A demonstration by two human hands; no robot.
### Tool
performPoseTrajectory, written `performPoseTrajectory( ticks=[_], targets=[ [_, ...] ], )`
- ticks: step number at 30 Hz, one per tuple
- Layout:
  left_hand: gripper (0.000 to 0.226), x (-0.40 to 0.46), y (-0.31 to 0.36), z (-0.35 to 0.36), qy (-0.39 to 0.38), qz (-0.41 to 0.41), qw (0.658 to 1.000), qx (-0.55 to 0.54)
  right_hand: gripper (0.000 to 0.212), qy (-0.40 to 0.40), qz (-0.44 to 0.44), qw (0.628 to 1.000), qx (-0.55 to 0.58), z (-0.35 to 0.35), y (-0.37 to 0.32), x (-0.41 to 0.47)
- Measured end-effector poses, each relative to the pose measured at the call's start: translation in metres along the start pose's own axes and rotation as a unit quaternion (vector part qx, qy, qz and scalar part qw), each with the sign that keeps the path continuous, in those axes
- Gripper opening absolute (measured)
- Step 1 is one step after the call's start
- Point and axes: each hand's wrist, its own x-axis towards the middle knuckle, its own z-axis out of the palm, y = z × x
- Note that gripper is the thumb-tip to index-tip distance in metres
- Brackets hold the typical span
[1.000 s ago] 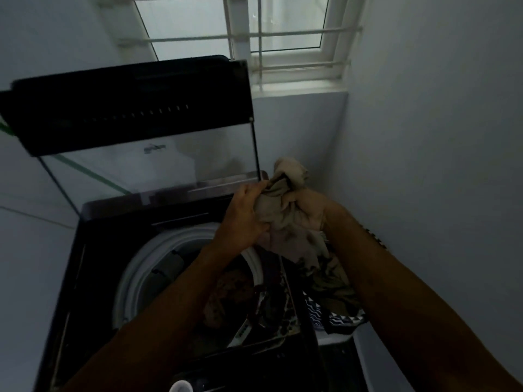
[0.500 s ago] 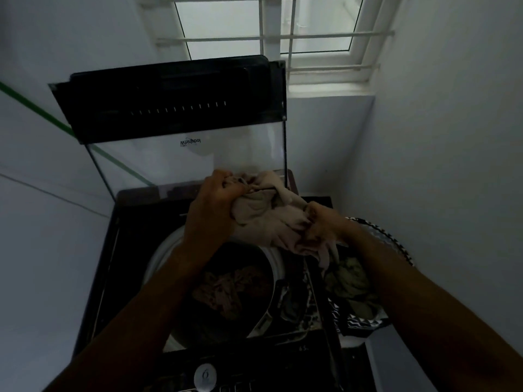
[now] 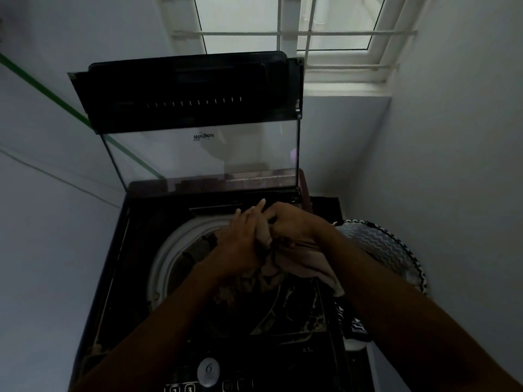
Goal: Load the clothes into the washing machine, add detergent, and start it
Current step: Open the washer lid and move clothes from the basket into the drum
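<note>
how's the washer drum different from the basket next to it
The washer drum has a plain white rim, while the basket has a black-and-white wavy pattern. The drum sits inside the dark washing machine; the basket stands beside it on the right, against the wall. Both hands, left hand and right hand, hold a beige cloth over the drum, not over the basket. Both have round openings and hold clothes.

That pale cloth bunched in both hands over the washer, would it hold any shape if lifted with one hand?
Probably not. The pale cloth sags in folds below the right hand, so it looks floppy. A corner droops over the washing machine rim, so loose ends may trail or snag. It seems light: the left hand merely rests against it.
</note>
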Motion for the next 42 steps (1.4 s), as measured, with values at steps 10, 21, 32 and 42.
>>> performPoseTrajectory(
  ticks=[10,21,32,42],
  targets=[
    [0.036,-0.003,-0.007,0.013,0.075,-0.04,0.996,0.029,0.019,0.18,0.068,0.981,0.025,-0.026,0.052,-0.035],
    [0.056,0.023,0.001,0.043,-0.118,-0.084,0.988,-0.043,0.058,0.017,0.232,0.961,-0.151,0.011,0.158,-0.062],
    [0.132,0.045,0.075,0.062,-0.074,0.017,0.995,-0.067,0.019,0.196,0.165,0.952,-0.17,-0.024,0.091,-0.056],
    [0.055,0.014,0.023,-0.001,0.028,-0.145,0.98,-0.134,0.002,0.162,0.046,0.985,0.033,-0.009,0.013,-0.021]
  ],
)
